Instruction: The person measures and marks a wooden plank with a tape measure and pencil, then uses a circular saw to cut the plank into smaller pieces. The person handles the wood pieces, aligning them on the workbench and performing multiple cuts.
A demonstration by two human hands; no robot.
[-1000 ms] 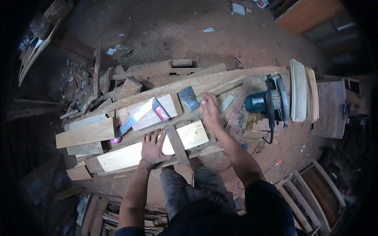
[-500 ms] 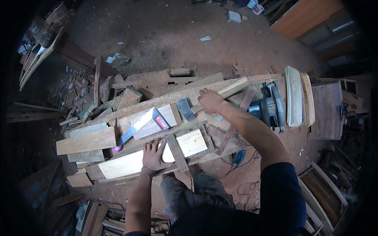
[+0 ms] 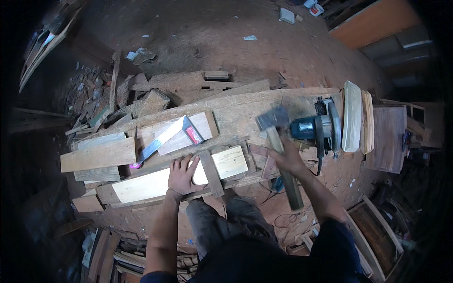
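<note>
Head view: only one camera here, looking straight down.
Right hand (image 3: 289,158): fingers wrapped tight round the wooden handle of a hatchet (image 3: 276,137); the grey head sits up over the long plank (image 3: 245,113), just left of the circular saw, and the handle's tail sticks out below the wrist toward the floor.
Left hand (image 3: 181,174): flat, palm down, fingers spread apart on the pale board (image 3: 146,184), gripping nothing, right beside the dark crosspiece (image 3: 211,173) that lies over that board.
Worktop: really just rough planks laid low over the dirt floor (image 3: 212,52); the person's knees are tucked right under its near edge.
Circular saw (image 3: 316,129): blue body, blade to the right, resting on the plank's right end, near the hatchet head but whether they touch, can't tell.
Square (image 3: 163,139): metal blade with a red bit at the corner, lying on a lighter board behind the left hand.
Curved pale boards (image 3: 353,115): stacked on edge just right of the saw.
Scrap offcuts (image 3: 141,101): heaped at the far left.
</note>
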